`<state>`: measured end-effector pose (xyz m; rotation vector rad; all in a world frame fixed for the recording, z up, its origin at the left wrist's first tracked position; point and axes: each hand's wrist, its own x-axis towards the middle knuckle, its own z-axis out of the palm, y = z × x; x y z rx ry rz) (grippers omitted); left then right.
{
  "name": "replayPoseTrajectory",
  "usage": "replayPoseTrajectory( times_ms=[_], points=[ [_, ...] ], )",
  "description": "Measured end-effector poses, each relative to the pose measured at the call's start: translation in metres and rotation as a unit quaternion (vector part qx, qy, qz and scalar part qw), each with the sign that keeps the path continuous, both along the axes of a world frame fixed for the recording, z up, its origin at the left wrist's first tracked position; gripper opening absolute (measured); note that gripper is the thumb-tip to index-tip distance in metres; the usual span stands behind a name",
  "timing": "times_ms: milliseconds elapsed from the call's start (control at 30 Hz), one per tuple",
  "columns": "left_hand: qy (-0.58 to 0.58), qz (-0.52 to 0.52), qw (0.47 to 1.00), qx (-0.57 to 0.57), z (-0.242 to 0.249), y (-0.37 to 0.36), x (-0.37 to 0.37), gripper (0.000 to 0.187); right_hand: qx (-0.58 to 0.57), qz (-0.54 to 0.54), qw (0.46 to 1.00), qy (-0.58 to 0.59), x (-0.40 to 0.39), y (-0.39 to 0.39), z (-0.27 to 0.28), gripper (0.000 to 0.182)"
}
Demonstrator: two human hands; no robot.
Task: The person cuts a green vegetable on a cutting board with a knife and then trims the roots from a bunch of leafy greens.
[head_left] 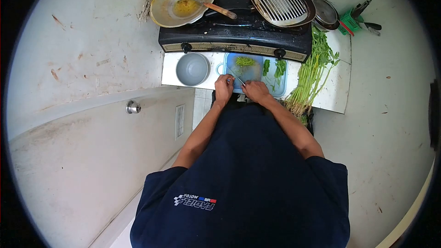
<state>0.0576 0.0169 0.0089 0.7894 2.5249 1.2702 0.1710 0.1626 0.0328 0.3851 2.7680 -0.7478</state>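
Note:
A blue cutting board (282, 89) lies on the white counter at its front edge. My right hand (256, 90) is closed around a knife (237, 76), whose thin blade slants up and left across the board. Beside the blade's left side, my left hand (224, 88) is closed at the board's near left corner; what its fingers pinch is too small to make out. Chopped green stems (245, 61) form a small pile at the back of the board. Some green leaves (279, 70) rest on its right part.
A grey bowl (193, 69) stands left of the board. Behind is a black gas stove (234, 36) bearing a wok (161, 7) with a spatula (220, 10) and a grill pan (281, 3). Leafy stalks (312, 71), a pot (325, 13) and a green utensil basket (347, 22) are right.

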Motion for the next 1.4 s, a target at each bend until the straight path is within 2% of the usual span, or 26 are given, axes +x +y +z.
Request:
replayPoseTrajectory(
  times_ms=[333, 667, 1400],
  points=[
    [0.001, -0.017, 1.0, 0.014, -0.003, -0.001, -0.001, 0.006, 0.011, 0.025, 1.0, 0.012, 0.006, -0.002, 0.001, 0.04],
    [0.009, -0.02, 1.0, 0.01, -0.005, -0.002, -0.001, 0.008, 0.022, 0.026, 0.999, 0.035, -0.005, -0.006, -0.021, 0.041],
    [-0.019, -0.025, 1.0, 0.004, -0.001, -0.002, -0.001, 0.01, 0.028, 0.013, 0.999, 0.022, 0.012, -0.003, -0.012, 0.039]
  ],
)
